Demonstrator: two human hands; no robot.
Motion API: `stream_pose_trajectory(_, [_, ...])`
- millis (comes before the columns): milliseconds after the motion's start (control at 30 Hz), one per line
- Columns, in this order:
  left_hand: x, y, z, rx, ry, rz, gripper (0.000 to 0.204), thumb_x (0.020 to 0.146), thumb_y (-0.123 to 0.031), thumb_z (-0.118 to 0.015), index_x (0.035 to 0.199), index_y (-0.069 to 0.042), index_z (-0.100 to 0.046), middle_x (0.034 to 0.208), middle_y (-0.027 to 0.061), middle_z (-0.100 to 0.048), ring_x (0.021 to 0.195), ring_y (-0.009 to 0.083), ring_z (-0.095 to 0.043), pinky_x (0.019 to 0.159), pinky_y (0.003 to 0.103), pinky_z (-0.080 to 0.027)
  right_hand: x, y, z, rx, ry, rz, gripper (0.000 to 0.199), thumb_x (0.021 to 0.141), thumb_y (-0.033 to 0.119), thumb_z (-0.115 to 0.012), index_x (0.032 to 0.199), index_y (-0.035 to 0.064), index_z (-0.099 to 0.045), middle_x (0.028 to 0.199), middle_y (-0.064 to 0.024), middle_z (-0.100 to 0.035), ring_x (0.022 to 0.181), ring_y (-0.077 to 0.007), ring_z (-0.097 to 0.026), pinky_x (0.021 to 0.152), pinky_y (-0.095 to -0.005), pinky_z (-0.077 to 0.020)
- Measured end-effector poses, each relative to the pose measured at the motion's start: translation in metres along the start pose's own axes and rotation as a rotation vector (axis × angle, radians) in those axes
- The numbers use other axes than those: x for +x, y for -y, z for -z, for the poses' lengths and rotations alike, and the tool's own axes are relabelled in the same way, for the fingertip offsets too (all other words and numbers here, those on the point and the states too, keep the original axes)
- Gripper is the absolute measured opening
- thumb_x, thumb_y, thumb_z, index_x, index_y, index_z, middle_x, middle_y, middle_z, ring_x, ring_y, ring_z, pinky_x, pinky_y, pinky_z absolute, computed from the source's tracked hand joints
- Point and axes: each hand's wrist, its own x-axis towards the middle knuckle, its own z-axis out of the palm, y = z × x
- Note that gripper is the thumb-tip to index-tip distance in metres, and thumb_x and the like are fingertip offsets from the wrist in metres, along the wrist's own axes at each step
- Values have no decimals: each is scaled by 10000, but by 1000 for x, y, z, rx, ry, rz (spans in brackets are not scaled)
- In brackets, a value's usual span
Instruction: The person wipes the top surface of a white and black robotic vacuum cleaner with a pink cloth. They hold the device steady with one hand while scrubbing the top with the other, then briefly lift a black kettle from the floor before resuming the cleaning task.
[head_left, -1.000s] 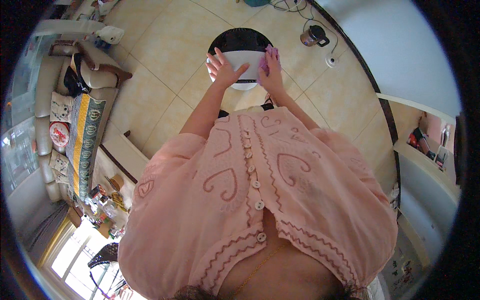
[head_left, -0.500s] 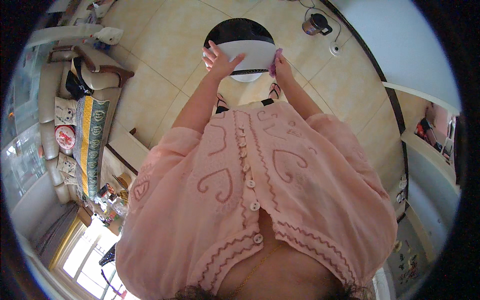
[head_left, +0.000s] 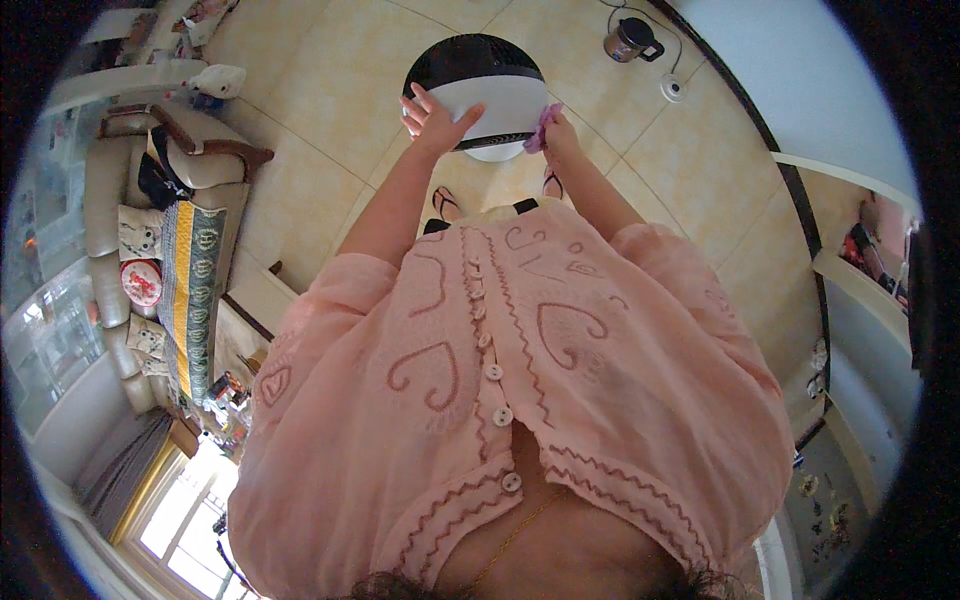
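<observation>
In front of my feet stands a rounded appliance (head_left: 505, 98) with a black top, a white front panel and a pale round base; its exact kind is unclear. My left hand (head_left: 437, 122) rests on the left part of the white panel, fingers spread and holding nothing. At the appliance's right edge, my right hand (head_left: 562, 135) is closed around a crumpled purple cloth (head_left: 542, 128). The cloth lies against the side near the panel's lower corner. Part of the cloth is hidden by my fingers.
An electric kettle (head_left: 632, 40) stands on the tiled floor (head_left: 690, 150) at the upper right, near a corded white round item (head_left: 673, 88). To the left is a sofa (head_left: 105, 220) with cushions and a striped cover (head_left: 192, 300). A dark-edged white surface (head_left: 840, 90) borders the right.
My right hand and the purple cloth have slid slightly toward me along the appliance's right edge. My left hand stays on the panel. The whole view has shifted a little.
</observation>
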Motion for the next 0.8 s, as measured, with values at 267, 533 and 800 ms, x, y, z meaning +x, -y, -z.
stream_pose_trajectory(267, [1,5,-9,17,-47,-16,1361,539,-735,-628,1321,-67,262,1381,289,199,1268,505,115,1008,577,-56,-70,43,-68,404,-11,130,240,917,368,-391,867,140,-449,743,6,-482,667,-143,-486,525,-285,-427])
stream_pose_trajectory(533, [1,7,-11,-1,-48,-11,1355,535,-728,-637,1333,-73,240,1385,282,196,1270,501,117,1007,579,-54,3,28,-16,-41,-78,-121,205,916,298,-411,988,110,-449,759,-45,-506,712,-200,-505,662,-355,-439])
stream_pose_trajectory(800, [-4,2,-10,-27,-55,-7,1338,548,-717,-639,1338,-77,231,1391,275,188,1274,498,107,1011,571,-65,-43,21,-40,-488,4,871,326,856,251,-483,1151,121,-428,877,-100,-494,800,-218,-492,761,-397,-414])
